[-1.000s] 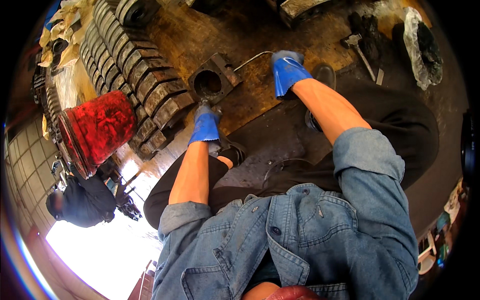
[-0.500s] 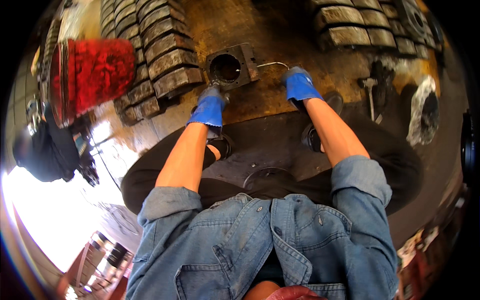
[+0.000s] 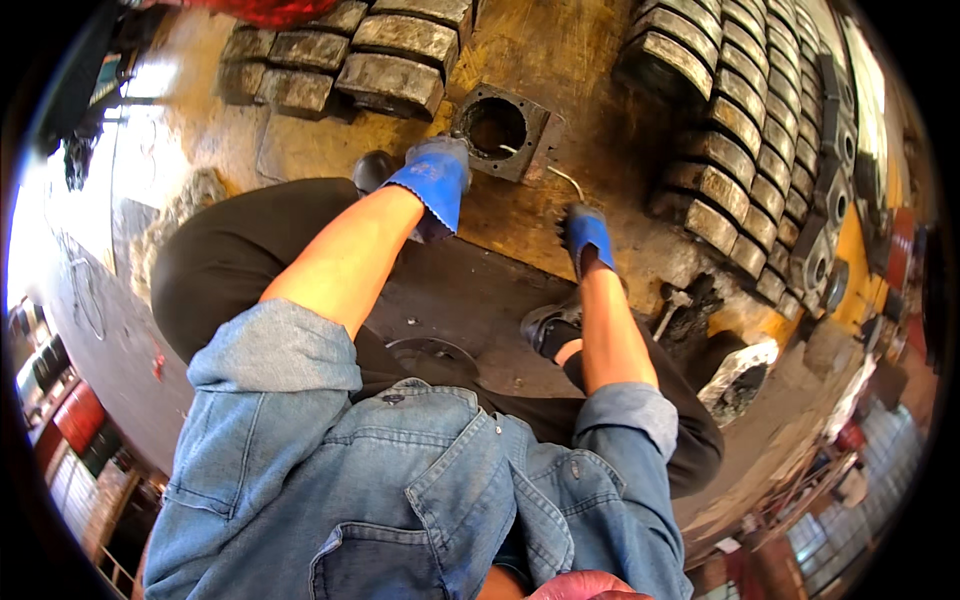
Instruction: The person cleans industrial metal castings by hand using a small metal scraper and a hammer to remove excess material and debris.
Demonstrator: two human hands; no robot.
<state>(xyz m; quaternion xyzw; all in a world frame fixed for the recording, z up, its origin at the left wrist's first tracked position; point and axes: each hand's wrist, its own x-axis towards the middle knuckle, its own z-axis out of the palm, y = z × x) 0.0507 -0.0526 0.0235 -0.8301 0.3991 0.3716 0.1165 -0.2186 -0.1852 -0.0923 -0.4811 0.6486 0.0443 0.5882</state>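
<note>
On the stained floor (image 3: 560,70), a holed metal block (image 3: 530,143) lies flat; left glove (image 3: 437,172) against its left corner, grip unclear; right glove (image 3: 588,236) closed around a bent rod (image 3: 567,180).

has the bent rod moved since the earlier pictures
Yes, further into the metal block: less of the bent rod shows outside it, and more inside its round hole.

Your left glove (image 3: 436,182) and right glove (image 3: 592,238) are 2 matching blues, blackened at the fingers. Your denim shirt (image 3: 400,480) is faded blue with stitched seams. Towards 12 o'clock, the holed block (image 3: 534,127) is dark grey-brown, the rod (image 3: 568,182) silvery. At 2 o'clock, grey-brown pieces (image 3: 712,183) make ribbed rows.
</note>
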